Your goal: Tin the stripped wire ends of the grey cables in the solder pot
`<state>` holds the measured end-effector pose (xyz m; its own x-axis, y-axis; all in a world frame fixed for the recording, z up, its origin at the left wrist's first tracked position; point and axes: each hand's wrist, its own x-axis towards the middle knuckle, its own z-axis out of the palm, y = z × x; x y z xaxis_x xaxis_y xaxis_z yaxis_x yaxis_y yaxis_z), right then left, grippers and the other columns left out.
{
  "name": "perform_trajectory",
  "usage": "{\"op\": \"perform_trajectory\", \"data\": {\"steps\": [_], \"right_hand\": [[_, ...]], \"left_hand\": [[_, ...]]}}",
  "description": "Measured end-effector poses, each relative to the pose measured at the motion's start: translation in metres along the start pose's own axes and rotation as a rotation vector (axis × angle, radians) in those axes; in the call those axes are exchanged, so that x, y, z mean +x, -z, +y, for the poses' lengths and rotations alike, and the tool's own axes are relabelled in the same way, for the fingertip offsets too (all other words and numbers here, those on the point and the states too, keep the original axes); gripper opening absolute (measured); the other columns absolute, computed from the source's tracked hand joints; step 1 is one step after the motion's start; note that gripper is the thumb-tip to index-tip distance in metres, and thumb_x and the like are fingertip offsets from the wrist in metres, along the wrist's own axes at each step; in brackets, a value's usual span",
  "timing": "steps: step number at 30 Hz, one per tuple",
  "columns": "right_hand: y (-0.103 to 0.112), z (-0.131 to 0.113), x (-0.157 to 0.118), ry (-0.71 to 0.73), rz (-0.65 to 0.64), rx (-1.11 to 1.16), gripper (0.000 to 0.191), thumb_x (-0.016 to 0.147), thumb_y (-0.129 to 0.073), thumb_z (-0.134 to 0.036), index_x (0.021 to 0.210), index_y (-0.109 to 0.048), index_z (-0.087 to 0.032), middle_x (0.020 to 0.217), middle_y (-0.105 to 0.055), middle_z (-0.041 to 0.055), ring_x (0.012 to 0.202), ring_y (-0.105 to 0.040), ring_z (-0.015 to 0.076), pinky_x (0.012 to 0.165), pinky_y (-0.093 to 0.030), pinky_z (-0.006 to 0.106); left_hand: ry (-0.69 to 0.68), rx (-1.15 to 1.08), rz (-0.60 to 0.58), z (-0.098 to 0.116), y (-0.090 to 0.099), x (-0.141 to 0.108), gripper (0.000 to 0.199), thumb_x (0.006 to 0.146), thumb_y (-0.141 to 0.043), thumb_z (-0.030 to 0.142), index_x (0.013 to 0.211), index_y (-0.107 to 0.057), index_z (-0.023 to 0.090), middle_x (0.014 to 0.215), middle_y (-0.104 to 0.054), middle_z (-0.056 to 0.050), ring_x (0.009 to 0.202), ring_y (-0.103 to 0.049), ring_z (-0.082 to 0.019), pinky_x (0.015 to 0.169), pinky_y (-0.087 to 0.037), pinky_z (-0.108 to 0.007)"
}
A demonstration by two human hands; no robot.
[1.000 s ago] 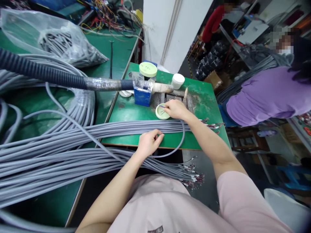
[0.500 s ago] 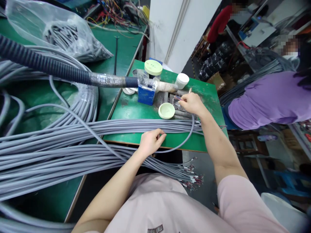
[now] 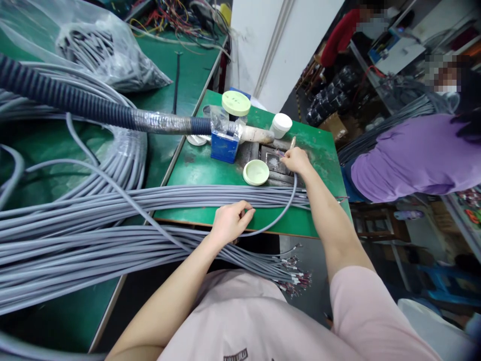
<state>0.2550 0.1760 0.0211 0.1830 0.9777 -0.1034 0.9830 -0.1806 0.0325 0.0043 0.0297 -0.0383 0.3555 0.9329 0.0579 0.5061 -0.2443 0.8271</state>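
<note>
Two green worktops (image 3: 195, 80) (image 3: 195, 173) side by side, carrying nearly everything in view. Across the left of the view, a large coil of grey cables (image 3: 112, 165). Running over the nearer worktop and past its front edge, a long sheaf of grey cables (image 3: 180, 198), with small wire terminals (image 3: 295, 278) fanned out at the ends below. Farther back, a clear plastic bag (image 3: 93, 55) of dark bundled cable. Overhead, a black corrugated hose (image 3: 67, 103) with a foil-wrapped joint (image 3: 161, 123), reaching a blue box (image 3: 224, 146). Off to the right, a co-worker in a purple shirt (image 3: 413, 160), beside the worktop.

Near the hands, a white jar (image 3: 281, 125), a pale green lid (image 3: 256, 172) lying on the worktop, and a metal plate (image 3: 272, 161) set into a recess.

Directly over that plate, the right hand (image 3: 296, 161), its fingers pinched almost shut on thin wire ends (image 3: 280, 153) that stick out past the fingertips. Curving up to that hand, one grey cable (image 3: 280, 220) in a loose loop. At the worktop's front edge, the left hand (image 3: 230, 223), fingers half curled just against the sheaf and above the loop; any actual grip impossible to tell.
</note>
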Motion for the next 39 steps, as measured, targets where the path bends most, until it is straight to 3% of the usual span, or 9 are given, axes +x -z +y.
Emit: {"op": "perform_trajectory", "data": {"steps": [7, 11, 14, 17, 19, 22, 27, 32, 39], "right_hand": [[-0.002, -0.003, 0.004, -0.013, -0.015, 0.019, 0.019, 0.078, -0.058, -0.027, 0.080, -0.072, -0.014, 0.091, -0.071, 0.0162, 0.089, -0.065, 0.0273, 0.075, -0.044, 0.032], [0.007, 0.001, -0.005, 0.011, 0.060, 0.085, 0.017, 0.076, -0.059, -0.024, 0.064, -0.066, -0.015, 0.074, -0.068, 0.0101, 0.078, -0.063, 0.0224, 0.068, -0.042, 0.029], [0.019, 0.004, -0.033, 0.080, 0.152, 0.314, 0.025, 0.075, -0.059, -0.026, 0.052, -0.056, -0.016, 0.054, -0.055, 0.0019, 0.060, -0.055, 0.0155, 0.058, -0.037, 0.026], [0.028, -0.001, -0.080, 0.146, 0.151, 0.679, 0.029, 0.076, -0.059, -0.030, 0.051, -0.050, -0.018, 0.044, -0.044, -0.0040, 0.044, -0.044, 0.0099, 0.048, -0.032, 0.023], [0.028, -0.009, -0.115, 0.180, 0.133, 0.843, 0.030, 0.076, -0.060, -0.031, 0.051, -0.049, -0.018, 0.042, -0.043, -0.0053, 0.041, -0.041, 0.0082, 0.045, -0.030, 0.022], [0.019, -0.025, -0.161, 0.202, 0.107, 1.006, 0.028, 0.078, -0.060, -0.033, 0.056, -0.055, -0.017, 0.043, -0.045, -0.0057, 0.041, -0.040, 0.0076, 0.044, -0.030, 0.021], [-0.003, -0.044, -0.205, 0.191, 0.083, 1.171, 0.024, 0.080, -0.061, -0.034, 0.064, -0.060, -0.017, 0.045, -0.048, -0.0056, 0.042, -0.042, 0.0074, 0.044, -0.033, 0.020], [-0.010, -0.047, -0.224, 0.176, 0.070, 1.287, 0.024, 0.080, -0.063, -0.036, 0.065, -0.060, -0.017, 0.048, -0.051, -0.0053, 0.042, -0.043, 0.0072, 0.043, -0.035, 0.020], [-0.010, -0.034, -0.247, 0.336, -0.024, 1.155, 0.018, 0.084, -0.060, -0.034, 0.080, -0.067, -0.018, 0.067, -0.060, -0.0011, 0.055, -0.054, 0.0094, 0.053, -0.041, 0.023]], "left_hand": [[-0.010, 0.008, -0.001, 0.000, 0.001, 0.000, 0.021, 0.087, -0.052, 0.035, 0.085, -0.068, 0.021, 0.060, -0.063, 0.002, 0.053, -0.053, -0.011, 0.057, -0.035, -0.023], [-0.013, 0.009, 0.014, 0.001, 0.000, 0.000, 0.021, 0.087, -0.053, 0.035, 0.086, -0.069, 0.020, 0.059, -0.062, 0.002, 0.054, -0.053, -0.011, 0.058, -0.035, -0.023], [-0.011, 0.009, 0.021, 0.000, -0.001, 0.000, 0.021, 0.086, -0.053, 0.034, 0.085, -0.069, 0.021, 0.060, -0.062, 0.002, 0.054, -0.053, -0.011, 0.058, -0.035, -0.023], [-0.008, -0.057, 0.041, -0.002, -0.002, 0.000, 0.020, 0.084, -0.056, 0.034, 0.082, -0.070, 0.020, 0.057, -0.059, 0.003, 0.052, -0.049, -0.010, 0.057, -0.033, -0.023], [0.022, -0.244, 0.071, 0.001, -0.004, 0.001, 0.020, 0.081, -0.060, 0.036, 0.078, -0.069, 0.018, 0.054, -0.054, 0.004, 0.050, -0.045, -0.009, 0.055, -0.032, -0.023], [0.077, -0.716, 0.107, 0.012, -0.014, 0.000, 0.021, 0.072, -0.070, 0.036, 0.077, -0.068, 0.015, 0.055, -0.053, 0.004, 0.051, -0.043, -0.007, 0.053, -0.032, -0.021], [0.138, -1.345, 0.067, 0.039, -0.041, -0.010, 0.033, 0.061, -0.081, 0.032, 0.087, -0.068, 0.017, 0.073, -0.065, 0.002, 0.060, -0.053, -0.007, 0.056, -0.040, -0.019], [0.235, -1.554, 0.051, 0.055, -0.051, -0.024, 0.030, 0.059, -0.083, 0.036, 0.075, -0.067, 0.015, 0.070, -0.063, 0.001, 0.059, -0.054, -0.008, 0.056, -0.043, -0.021], [0.229, -1.691, 0.020, 0.065, -0.028, -0.033, 0.021, 0.066, -0.080, 0.028, 0.071, -0.066, 0.014, 0.076, -0.060, 0.000, 0.068, -0.056, -0.009, 0.061, -0.048, -0.020]]}}
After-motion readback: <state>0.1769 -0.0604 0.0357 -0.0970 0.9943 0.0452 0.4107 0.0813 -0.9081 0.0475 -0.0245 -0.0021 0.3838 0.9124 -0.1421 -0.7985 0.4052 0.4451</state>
